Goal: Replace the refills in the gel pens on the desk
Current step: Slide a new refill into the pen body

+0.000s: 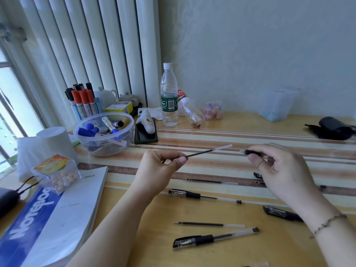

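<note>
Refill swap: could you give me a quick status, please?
Left hand pinches refill. Right hand holds barrel, open end facing refill, apart. Nothing between them.

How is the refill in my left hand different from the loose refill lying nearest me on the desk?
The held refill is off the desk, tilted up to the right, pinched in the left hand with one end hidden. The desk refill lies flat, untouched, its metal tip showing at the left. Both are thin dark tubes with a pale right end.
</note>
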The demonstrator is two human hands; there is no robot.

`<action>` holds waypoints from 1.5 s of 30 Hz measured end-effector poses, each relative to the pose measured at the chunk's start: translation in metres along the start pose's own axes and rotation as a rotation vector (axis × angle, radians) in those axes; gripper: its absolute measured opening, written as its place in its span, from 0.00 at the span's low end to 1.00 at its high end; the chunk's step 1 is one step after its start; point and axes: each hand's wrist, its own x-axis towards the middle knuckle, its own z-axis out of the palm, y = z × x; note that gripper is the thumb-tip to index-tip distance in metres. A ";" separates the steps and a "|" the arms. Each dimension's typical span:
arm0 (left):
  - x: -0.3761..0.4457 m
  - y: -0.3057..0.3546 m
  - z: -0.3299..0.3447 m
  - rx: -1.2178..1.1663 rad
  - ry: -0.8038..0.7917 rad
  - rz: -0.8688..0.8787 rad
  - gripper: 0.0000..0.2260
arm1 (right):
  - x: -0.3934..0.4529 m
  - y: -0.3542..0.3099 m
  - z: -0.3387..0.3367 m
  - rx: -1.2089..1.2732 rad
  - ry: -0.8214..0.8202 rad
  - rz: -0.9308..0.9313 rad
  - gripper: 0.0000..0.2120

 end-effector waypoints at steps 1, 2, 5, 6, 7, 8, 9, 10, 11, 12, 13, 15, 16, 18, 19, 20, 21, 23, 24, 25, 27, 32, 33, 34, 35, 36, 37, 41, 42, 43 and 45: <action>0.000 0.000 0.000 0.009 -0.004 0.005 0.03 | 0.000 0.001 0.001 0.022 0.013 -0.015 0.05; 0.000 0.000 0.000 0.014 -0.011 0.007 0.03 | 0.000 0.001 0.001 0.034 0.024 -0.028 0.06; -0.002 0.002 0.001 0.011 -0.036 -0.003 0.03 | 0.000 0.003 0.002 0.042 0.031 -0.048 0.06; -0.003 0.002 0.001 0.010 -0.041 -0.008 0.03 | 0.000 0.003 0.002 0.037 0.022 -0.056 0.06; -0.003 0.002 0.001 0.010 -0.047 -0.013 0.03 | 0.000 0.003 0.002 0.033 0.012 -0.059 0.05; -0.003 0.002 0.001 0.009 -0.056 -0.017 0.03 | 0.000 0.003 0.003 0.031 0.006 -0.066 0.05; -0.003 0.002 0.002 0.011 -0.065 -0.019 0.03 | -0.001 0.003 0.002 0.029 0.002 -0.071 0.05; -0.004 0.002 0.002 0.015 -0.073 -0.021 0.03 | -0.001 0.002 0.002 0.028 -0.001 -0.075 0.05; -0.004 0.002 0.002 0.021 -0.077 -0.024 0.03 | -0.001 0.002 0.001 0.026 -0.002 -0.076 0.05; -0.004 0.002 0.003 0.027 -0.077 -0.026 0.03 | -0.001 0.002 0.001 0.027 0.000 -0.078 0.05; -0.004 0.003 0.003 0.033 -0.077 -0.027 0.03 | -0.001 0.001 0.001 0.027 0.002 -0.079 0.06; -0.005 0.003 0.003 0.047 -0.076 -0.020 0.03 | -0.001 0.000 0.001 0.022 -0.002 -0.089 0.08; -0.005 0.004 0.003 0.061 -0.077 -0.012 0.03 | -0.001 0.000 0.000 0.008 -0.003 -0.102 0.09; -0.005 0.003 0.003 0.117 -0.075 0.020 0.03 | -0.002 -0.001 -0.003 -0.098 -0.002 -0.146 0.13; -0.005 0.003 0.004 0.156 -0.073 0.048 0.03 | -0.002 -0.002 -0.006 -0.178 0.002 -0.174 0.13; -0.006 0.003 0.005 0.200 -0.073 0.080 0.03 | -0.002 -0.003 -0.007 -0.234 0.004 -0.204 0.13; -0.009 0.003 0.007 0.243 -0.079 0.111 0.04 | -0.003 -0.006 -0.008 -0.250 -0.007 -0.231 0.13; -0.015 0.005 0.013 0.325 -0.116 0.179 0.06 | -0.006 -0.015 -0.005 -0.198 -0.084 -0.289 0.11; -0.019 0.005 0.016 0.358 -0.143 0.220 0.07 | -0.009 -0.020 -0.001 -0.171 -0.135 -0.315 0.10; -0.022 0.005 0.019 0.382 -0.170 0.259 0.09 | -0.012 -0.025 0.003 -0.157 -0.179 -0.330 0.11; -0.025 0.005 0.022 0.409 -0.190 0.328 0.12 | -0.016 -0.030 0.010 -0.135 -0.234 -0.349 0.14; -0.026 0.009 0.019 0.455 -0.154 0.382 0.22 | -0.017 -0.032 0.010 -0.078 -0.189 -0.332 0.13; -0.026 0.010 0.020 0.481 -0.166 0.389 0.22 | -0.017 -0.032 0.009 -0.098 -0.194 -0.336 0.11; -0.026 0.010 0.020 0.501 -0.171 0.395 0.22 | -0.016 -0.032 0.007 -0.123 -0.204 -0.347 0.09; -0.026 0.010 0.020 0.518 -0.174 0.401 0.21 | -0.016 -0.032 0.006 -0.144 -0.221 -0.357 0.08; -0.026 0.010 0.019 0.534 -0.173 0.410 0.20 | -0.016 -0.032 0.005 -0.154 -0.243 -0.360 0.07; -0.025 0.009 0.019 0.553 -0.173 0.418 0.20 | -0.017 -0.034 0.003 -0.153 -0.271 -0.351 0.06; -0.023 0.006 0.019 0.587 -0.192 0.415 0.20 | -0.019 -0.035 0.001 -0.137 -0.354 -0.266 0.09; -0.023 0.005 0.019 0.585 -0.193 0.420 0.20 | -0.019 -0.034 0.003 -0.147 -0.333 -0.258 0.08; -0.023 0.004 0.019 0.577 -0.193 0.430 0.18 | -0.019 -0.032 0.004 -0.160 -0.308 -0.260 0.07; -0.023 0.002 0.020 0.556 -0.186 0.452 0.16 | -0.018 -0.030 0.005 -0.187 -0.262 -0.275 0.19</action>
